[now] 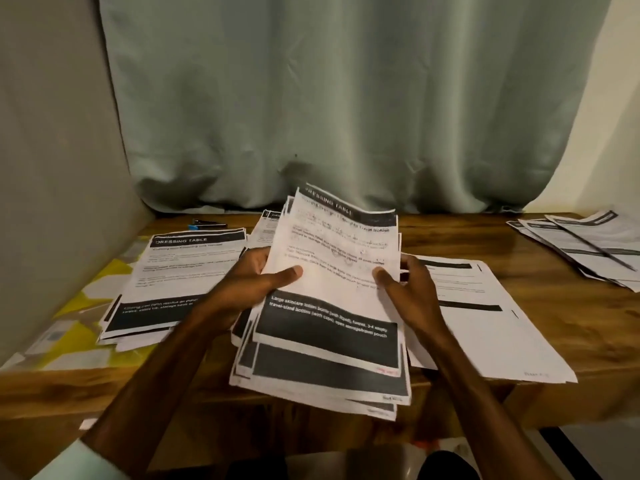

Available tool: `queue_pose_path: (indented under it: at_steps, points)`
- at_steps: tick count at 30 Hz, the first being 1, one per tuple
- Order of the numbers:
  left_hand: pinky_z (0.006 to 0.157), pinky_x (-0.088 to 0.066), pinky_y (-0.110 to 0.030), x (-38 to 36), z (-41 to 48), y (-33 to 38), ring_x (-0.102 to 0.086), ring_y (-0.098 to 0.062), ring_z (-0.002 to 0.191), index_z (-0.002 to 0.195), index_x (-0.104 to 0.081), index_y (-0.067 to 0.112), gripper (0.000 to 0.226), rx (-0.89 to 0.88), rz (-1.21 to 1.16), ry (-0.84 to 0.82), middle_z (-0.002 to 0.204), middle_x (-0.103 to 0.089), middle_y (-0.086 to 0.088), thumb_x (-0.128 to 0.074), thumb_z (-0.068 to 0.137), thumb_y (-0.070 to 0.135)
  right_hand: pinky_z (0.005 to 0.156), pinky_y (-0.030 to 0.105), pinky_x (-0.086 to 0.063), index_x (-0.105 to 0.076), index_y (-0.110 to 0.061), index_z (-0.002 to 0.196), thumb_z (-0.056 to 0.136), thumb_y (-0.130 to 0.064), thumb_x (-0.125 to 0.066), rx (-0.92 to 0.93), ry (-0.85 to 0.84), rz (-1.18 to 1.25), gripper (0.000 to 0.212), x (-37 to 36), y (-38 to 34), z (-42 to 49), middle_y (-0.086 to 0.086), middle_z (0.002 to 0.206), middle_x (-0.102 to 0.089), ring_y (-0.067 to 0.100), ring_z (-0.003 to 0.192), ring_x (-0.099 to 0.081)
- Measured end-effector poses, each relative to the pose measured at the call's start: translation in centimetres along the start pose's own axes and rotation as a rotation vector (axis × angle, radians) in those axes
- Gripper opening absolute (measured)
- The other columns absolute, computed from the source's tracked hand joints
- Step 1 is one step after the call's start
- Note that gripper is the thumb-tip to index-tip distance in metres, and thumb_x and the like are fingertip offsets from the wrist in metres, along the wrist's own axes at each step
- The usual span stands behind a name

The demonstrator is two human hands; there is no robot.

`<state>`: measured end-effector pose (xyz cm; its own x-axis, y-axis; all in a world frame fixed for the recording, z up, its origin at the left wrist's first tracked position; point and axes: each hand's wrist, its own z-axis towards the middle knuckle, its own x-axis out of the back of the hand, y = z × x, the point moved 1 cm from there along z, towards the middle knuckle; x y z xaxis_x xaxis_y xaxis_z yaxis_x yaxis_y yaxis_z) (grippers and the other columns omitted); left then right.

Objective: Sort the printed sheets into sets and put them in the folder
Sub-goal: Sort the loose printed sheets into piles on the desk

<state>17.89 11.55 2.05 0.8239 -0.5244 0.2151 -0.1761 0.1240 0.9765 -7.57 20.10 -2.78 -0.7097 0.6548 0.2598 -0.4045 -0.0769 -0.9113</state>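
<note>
The person holds a loose stack of white printed sheets with black header and footer bands (329, 341) up off the brown wooden table (561, 306), its long axis running away from the body and its far end tipped up towards the curtain. The left hand (249, 292) grips the stack's left edge, thumb on the top page and fingers out of sight beneath. The right hand (415, 292) pinches the right edge the same way, thumb pressed on the top sheet. What the next move hangs on, I'd say, is which pile that top sheet belongs to. A sorted pile headed "DRESSING TABLE" (180, 271) lies flat just left of the left hand, and a plainer white pile (478, 327) lies flat just right of the right hand, so each hand has its own pile close by. The left pile rests partly on a yellow-and-white patterned flat thing (86, 299) — possibly the folder, though I cannot tell. More sheets (595, 251) lie fanned at the table's far right, well apart.
</note>
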Motion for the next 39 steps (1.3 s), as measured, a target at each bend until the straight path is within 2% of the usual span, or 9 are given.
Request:
queue_pose_path:
  at_steps: [4, 8, 14, 19, 26, 30, 32, 35, 39]
  points:
    - [0.082, -0.063, -0.039, 1.4, -0.4, 1.6, -0.074, -0.024, 0.102, 0.126, -0.064, 0.015, 0.034, -0.164, -0.173, 0.055, 0.114, -0.076, -0.004, -0.067, 0.092, 0.017, 0.072, 0.026, -0.058, -0.051, -0.018, 0.137, 0.086, -0.032, -0.079, -0.269, -0.176, 0.393, 0.059, 1.0, -2.2, 0.5, -0.003, 0.118, -0.072, 0.018, 0.099, -0.073]
    - [0.072, -0.063, -0.03, 1.3, 0.1, 3.4, -0.075, -0.019, 0.098, 0.12, -0.064, 0.02, 0.026, -0.24, -0.269, 0.121, 0.109, -0.078, 0.001, -0.067, 0.094, 0.018, 0.091, 0.04, -0.06, -0.064, -0.007, 0.129, 0.094, -0.012, -0.07, -0.198, -0.347, 0.671, 0.036, 0.4, -4.3, 1.1, 0.009, 0.121, -0.073, 0.028, 0.11, -0.072]
    - [0.071, -0.059, -0.02, -0.1, 1.6, 4.6, -0.075, -0.008, 0.095, 0.122, -0.065, 0.02, 0.025, -0.374, -0.212, 0.26, 0.098, -0.077, 0.015, -0.064, 0.098, 0.024, 0.075, 0.024, -0.06, -0.067, -0.017, 0.116, 0.097, -0.012, -0.066, 0.078, -0.107, 0.438, 0.02, 0.7, -7.1, 3.1, -0.004, 0.114, -0.074, 0.01, 0.098, -0.075]
    - [0.073, -0.062, -0.026, -0.7, 2.2, 4.3, -0.075, -0.008, 0.092, 0.119, -0.066, 0.023, 0.025, -0.39, -0.171, 0.283, 0.098, -0.078, 0.014, -0.068, 0.095, 0.032, 0.077, 0.027, -0.062, -0.064, -0.02, 0.118, 0.097, -0.017, -0.065, 0.128, -0.12, 0.356, 0.021, 0.7, -5.8, 2.8, -0.003, 0.116, -0.074, 0.012, 0.101, -0.074]
    - [0.077, -0.058, -0.017, -1.6, 3.1, 4.0, -0.072, -0.003, 0.102, 0.127, -0.065, 0.022, 0.036, -0.434, -0.139, 0.301, 0.108, -0.075, 0.016, -0.071, 0.093, 0.034, 0.078, 0.021, -0.06, -0.061, -0.022, 0.126, 0.098, -0.018, -0.065, 0.127, -0.154, 0.307, 0.028, 0.5, -5.1, 3.1, -0.009, 0.12, -0.071, 0.007, 0.101, -0.072]
    - [0.082, -0.057, -0.021, -1.4, 4.0, 2.2, -0.071, 0.002, 0.098, 0.122, -0.067, 0.029, 0.029, -0.388, 0.004, 0.288, 0.104, -0.072, 0.023, -0.071, 0.093, 0.035, 0.074, 0.015, -0.058, -0.06, -0.023, 0.125, 0.099, -0.015, -0.063, 0.121, -0.226, 0.202, 0.028, 0.6, -4.1, 3.4, -0.011, 0.122, -0.066, 0.002, 0.098, -0.068]
    - [0.084, -0.056, -0.024, -1.3, 4.4, 1.2, -0.068, 0.008, 0.093, 0.116, -0.066, 0.036, 0.022, -0.36, 0.093, 0.27, 0.103, -0.068, 0.028, -0.071, 0.094, 0.034, 0.082, 0.023, -0.059, -0.06, -0.02, 0.127, 0.099, -0.013, -0.063, 0.11, -0.253, 0.147, 0.03, 0.6, -3.3, 3.7, -0.006, 0.127, -0.066, 0.008, 0.103, -0.068]
    - [0.086, -0.056, -0.029, -1.4, 5.4, 0.8, -0.069, -0.002, 0.096, 0.119, -0.067, 0.032, 0.022, -0.354, 0.141, 0.3, 0.11, -0.069, 0.017, -0.068, 0.097, 0.029, 0.098, 0.041, -0.057, -0.062, -0.009, 0.133, 0.098, -0.011, -0.064, 0.083, -0.242, 0.116, 0.035, 0.5, -2.5, 4.1, 0.004, 0.133, -0.067, 0.02, 0.116, -0.068]
    - [0.093, -0.058, -0.039, -1.5, 7.9, 2.2, -0.071, -0.018, 0.102, 0.123, -0.071, 0.013, 0.028, -0.298, 0.1, 0.38, 0.119, -0.073, -0.002, -0.068, 0.097, 0.021, 0.081, 0.025, -0.061, -0.065, -0.011, 0.128, 0.098, -0.009, -0.065, 0.022, -0.212, 0.204, 0.03, 1.1, -2.8, 5.2, 0.0, 0.122, -0.072, 0.013, 0.105, -0.073]
